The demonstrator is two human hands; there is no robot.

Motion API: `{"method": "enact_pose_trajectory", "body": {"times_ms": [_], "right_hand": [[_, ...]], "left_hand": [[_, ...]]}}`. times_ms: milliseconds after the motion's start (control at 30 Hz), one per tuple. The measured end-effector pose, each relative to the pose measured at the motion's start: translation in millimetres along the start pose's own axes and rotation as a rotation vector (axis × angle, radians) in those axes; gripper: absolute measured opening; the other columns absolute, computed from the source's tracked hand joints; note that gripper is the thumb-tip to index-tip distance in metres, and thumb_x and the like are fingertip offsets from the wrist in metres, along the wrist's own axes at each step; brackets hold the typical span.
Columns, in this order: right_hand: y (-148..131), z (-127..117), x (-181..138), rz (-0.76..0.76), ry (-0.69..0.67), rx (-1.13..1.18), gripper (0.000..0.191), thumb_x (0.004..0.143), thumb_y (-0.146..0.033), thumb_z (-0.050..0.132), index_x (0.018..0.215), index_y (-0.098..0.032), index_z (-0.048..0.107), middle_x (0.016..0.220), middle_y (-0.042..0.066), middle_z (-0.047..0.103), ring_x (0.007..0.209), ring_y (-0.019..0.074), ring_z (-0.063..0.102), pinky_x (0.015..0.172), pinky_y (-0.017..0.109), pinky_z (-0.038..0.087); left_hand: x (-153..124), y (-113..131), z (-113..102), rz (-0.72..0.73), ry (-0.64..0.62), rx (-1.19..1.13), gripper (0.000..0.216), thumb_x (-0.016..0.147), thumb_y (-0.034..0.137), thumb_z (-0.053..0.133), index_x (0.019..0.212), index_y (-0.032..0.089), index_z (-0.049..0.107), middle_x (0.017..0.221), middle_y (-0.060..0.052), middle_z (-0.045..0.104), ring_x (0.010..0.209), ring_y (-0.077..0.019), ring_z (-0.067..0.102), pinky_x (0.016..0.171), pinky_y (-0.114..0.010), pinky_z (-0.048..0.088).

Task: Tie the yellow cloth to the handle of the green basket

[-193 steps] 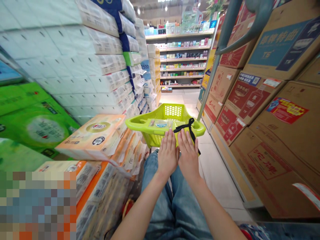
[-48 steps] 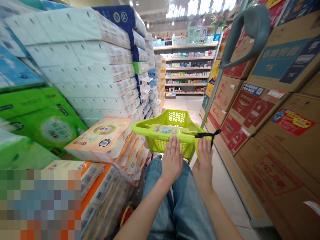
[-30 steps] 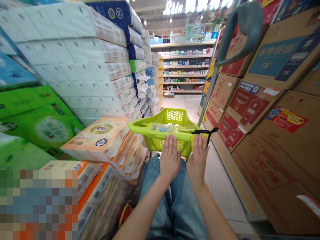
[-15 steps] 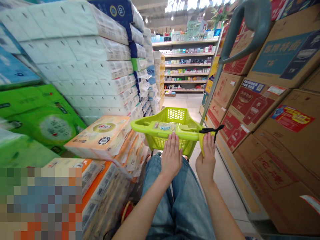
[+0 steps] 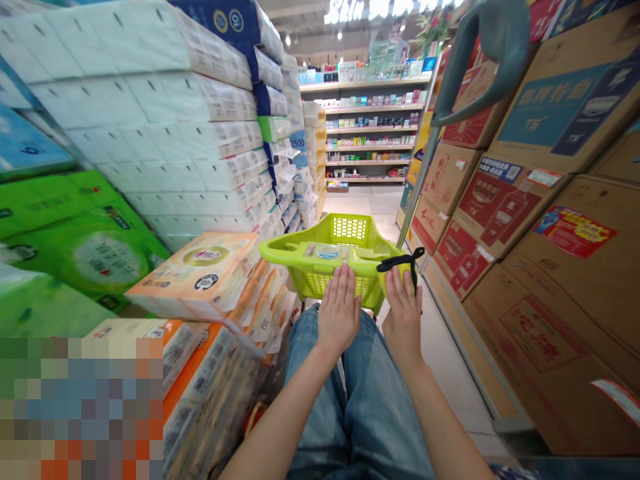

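Observation:
A lime-green plastic shopping basket (image 5: 345, 230) stands in the aisle right in front of my knees. My left hand (image 5: 340, 310) lies on its near wall, fingers stretched out flat and together. My right hand (image 5: 403, 313) rests against the basket's near right corner, fingers extended upward, touching the green corner piece just below a black strap (image 5: 400, 261) tied round the rim. Neither hand visibly wraps round anything. The basket's grey pull handle (image 5: 480, 60) rises on a slanted pole (image 5: 414, 193) to the upper right.
Stacked tissue packs (image 5: 200, 140) wall the left side, with orange packs (image 5: 200, 273) jutting out close to the basket. Cardboard cartons (image 5: 550, 220) line the right. A tiled aisle floor (image 5: 365, 200) runs ahead to product shelves (image 5: 370, 127). My legs are in blue jeans (image 5: 350, 400).
Over the last second my right hand swung out to the right with the basket's corner, then came back closer to my left hand. My left hand stayed on the near wall.

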State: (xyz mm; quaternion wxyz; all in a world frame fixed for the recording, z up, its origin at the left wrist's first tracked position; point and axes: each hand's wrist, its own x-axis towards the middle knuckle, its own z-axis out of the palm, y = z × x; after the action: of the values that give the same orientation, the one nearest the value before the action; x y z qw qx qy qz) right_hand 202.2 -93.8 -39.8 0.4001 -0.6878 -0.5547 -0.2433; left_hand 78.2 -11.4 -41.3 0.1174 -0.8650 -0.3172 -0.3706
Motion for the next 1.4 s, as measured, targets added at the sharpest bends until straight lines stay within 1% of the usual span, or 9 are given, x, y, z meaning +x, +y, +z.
{"method": "enact_pose_trajectory", "body": {"times_ms": [100,200,433,600,800,933,1100,1233,1400], "right_hand": [[10.5,-4.5,4.6,0.131,0.076,0.076,0.083,0.081,0.002,0.029,0.158,-0.025,0.016,0.162,0.009,0.030,0.152,0.0183,0.017,0.121,0.053,0.020],[-2.2,0.5,8.8,0.186,0.100,0.068,0.081,0.082,0.001,0.028,0.158,-0.023,0.015,0.163,0.011,0.027,0.153,0.0193,0.013,0.121,0.055,0.020],[-48.4,16.6,6.1,-0.053,-0.130,-0.040,0.069,0.093,-0.008,0.034,0.158,-0.023,0.017,0.157,0.007,0.040,0.152,0.0175,0.017,0.123,0.054,0.009],[-21.6,6.4,3.5,-0.091,-0.111,-0.038,0.071,0.091,-0.005,0.032,0.158,-0.023,0.015,0.156,0.009,0.041,0.152,0.0167,0.017,0.123,0.052,0.012],[-0.4,-6.5,7.2,0.106,0.018,0.069,0.079,0.085,-0.001,0.028,0.159,-0.024,0.013,0.163,0.009,0.028,0.153,0.0192,0.014,0.121,0.055,0.018],[-24.2,4.9,7.1,0.150,0.008,0.043,0.075,0.088,-0.004,0.029,0.159,-0.024,0.011,0.163,0.010,0.026,0.154,0.0209,0.010,0.121,0.058,0.015],[-48.7,19.6,0.1,-0.012,-0.108,-0.019,0.070,0.094,-0.010,0.033,0.159,-0.025,0.012,0.159,0.009,0.036,0.152,0.0201,0.017,0.122,0.056,0.011],[-29.1,7.7,-2.2,-0.086,-0.120,-0.025,0.073,0.091,-0.005,0.032,0.159,-0.025,0.012,0.157,0.008,0.041,0.152,0.0178,0.020,0.123,0.052,0.014],[3.1,-12.2,3.4,0.073,-0.016,0.006,0.083,0.082,0.002,0.030,0.159,-0.025,0.013,0.161,0.010,0.033,0.152,0.0197,0.017,0.121,0.055,0.019]], "left_hand": [[-0.4,0.4,2.9,-0.006,0.002,-0.005,0.070,0.099,0.027,0.042,0.157,0.006,0.008,0.161,-0.019,0.026,0.152,-0.0266,0.013,0.118,-0.045,0.033],[-1.0,0.7,5.2,-0.018,0.009,-0.017,0.070,0.100,0.027,0.041,0.157,0.006,0.006,0.161,-0.020,0.024,0.152,-0.0266,0.013,0.118,-0.046,0.034],[-1.6,-3.8,0.3,0.021,-0.015,-0.035,0.065,0.098,0.019,0.037,0.157,0.010,0.012,0.162,-0.017,0.025,0.152,-0.0275,0.015,0.116,-0.047,0.036],[-0.4,-4.3,0.3,0.019,-0.017,-0.018,0.065,0.100,0.025,0.040,0.156,0.007,0.013,0.161,-0.018,0.028,0.152,-0.0263,0.016,0.117,-0.046,0.035],[-0.7,-1.7,5.1,-0.003,-0.017,0.001,0.064,0.100,0.029,0.041,0.155,0.006,0.017,0.161,-0.019,0.028,0.152,-0.0271,0.015,0.118,-0.045,0.034],[-0.7,-1.6,4.1,-0.006,-0.010,-0.002,0.063,0.100,0.028,0.040,0.155,0.006,0.017,0.160,-0.019,0.029,0.152,-0.0273,0.017,0.117,-0.045,0.036],[-1.1,-3.9,-0.7,0.025,-0.036,-0.004,0.060,0.098,0.018,0.038,0.155,0.007,0.021,0.160,-0.019,0.028,0.152,-0.0268,0.015,0.117,-0.046,0.036],[-1.0,-3.5,-0.1,0.008,-0.023,-0.009,0.062,0.099,0.021,0.039,0.155,0.006,0.017,0.160,-0.019,0.029,0.152,-0.0263,0.016,0.117,-0.045,0.035],[-0.8,-1.4,4.6,-0.008,-0.005,-0.036,0.064,0.100,0.024,0.038,0.157,0.009,0.011,0.161,-0.017,0.026,0.152,-0.0271,0.016,0.117,-0.047,0.035]]}}
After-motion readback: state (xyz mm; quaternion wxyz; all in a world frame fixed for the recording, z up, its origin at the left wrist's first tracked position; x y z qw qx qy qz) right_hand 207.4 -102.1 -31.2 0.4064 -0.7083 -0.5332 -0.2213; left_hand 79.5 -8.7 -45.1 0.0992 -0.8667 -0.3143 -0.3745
